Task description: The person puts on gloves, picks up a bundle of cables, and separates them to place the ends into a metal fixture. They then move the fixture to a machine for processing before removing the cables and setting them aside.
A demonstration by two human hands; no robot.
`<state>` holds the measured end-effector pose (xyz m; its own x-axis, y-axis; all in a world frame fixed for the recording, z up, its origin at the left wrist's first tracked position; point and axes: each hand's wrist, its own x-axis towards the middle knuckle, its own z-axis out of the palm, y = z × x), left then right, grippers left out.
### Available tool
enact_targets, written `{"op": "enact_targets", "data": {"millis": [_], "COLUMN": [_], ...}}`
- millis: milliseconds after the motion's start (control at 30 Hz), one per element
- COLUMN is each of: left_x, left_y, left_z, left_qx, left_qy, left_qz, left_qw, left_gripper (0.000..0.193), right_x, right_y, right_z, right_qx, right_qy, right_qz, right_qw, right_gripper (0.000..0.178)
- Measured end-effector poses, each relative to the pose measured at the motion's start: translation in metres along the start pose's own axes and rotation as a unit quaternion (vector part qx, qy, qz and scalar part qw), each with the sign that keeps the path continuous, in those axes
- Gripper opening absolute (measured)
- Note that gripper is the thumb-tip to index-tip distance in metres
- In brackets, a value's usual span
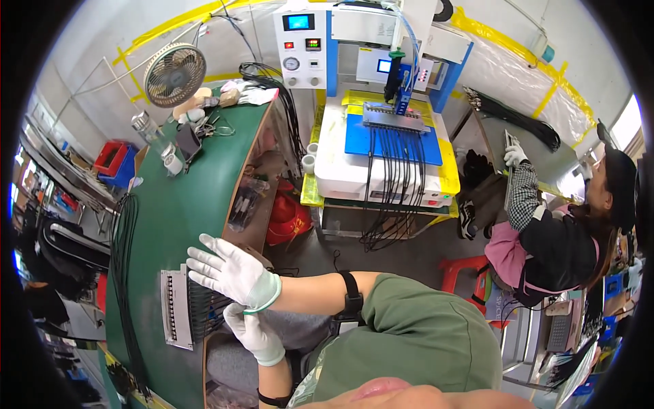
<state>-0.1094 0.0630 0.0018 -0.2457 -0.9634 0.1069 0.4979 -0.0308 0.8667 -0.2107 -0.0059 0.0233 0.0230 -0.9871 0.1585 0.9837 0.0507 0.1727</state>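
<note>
White knitted gloves cover both hands. My right hand [228, 273] is held palm up over the near edge of the green table [184, 204], its fingers stretched out and apart, with nothing in it. Just below, my left hand [257, 337] pinches the green-edged cuff [266, 292] of the right glove at the wrist. Its fingertips are partly hidden there. Beside my right hand, a long grey metal fixture [178, 307] with a row of slots lies on the table. Black cables [204, 307] run from it toward me, partly covered by my hands.
A bundle of black cables [122, 273] lies along the table's far side. A fan [175, 75] and bottle [151, 133] stand behind. Ahead, a bench machine [381, 177] holds another cabled fixture [395, 117]. At right a gloved co-worker [558, 232] sits by a red stool [466, 279].
</note>
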Motion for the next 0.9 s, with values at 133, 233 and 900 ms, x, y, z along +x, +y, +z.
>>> {"op": "enact_targets", "data": {"millis": [133, 233, 900], "left_x": [-0.002, 0.001, -0.006], "left_y": [0.001, 0.004, -0.086], "left_z": [-0.006, -0.027, -0.110], "left_qx": [-0.068, -0.120, 0.412], "left_qy": [0.037, -0.131, -0.127], "left_qz": [0.003, -0.022, -0.033], "left_qw": [0.997, 0.984, 0.902], "left_gripper": [0.012, 0.007, 0.045], "right_x": [0.003, 0.000, 0.002], "right_y": [-0.001, -0.001, 0.054], "right_z": [0.012, 0.027, 0.024], "right_qx": [0.045, 0.047, 0.194], "right_qy": [0.053, 0.100, 0.117], "right_qz": [0.000, 0.008, 0.169], "right_qw": [0.998, 0.994, 0.959], "right_gripper": [0.048, 0.049, 0.060]}}
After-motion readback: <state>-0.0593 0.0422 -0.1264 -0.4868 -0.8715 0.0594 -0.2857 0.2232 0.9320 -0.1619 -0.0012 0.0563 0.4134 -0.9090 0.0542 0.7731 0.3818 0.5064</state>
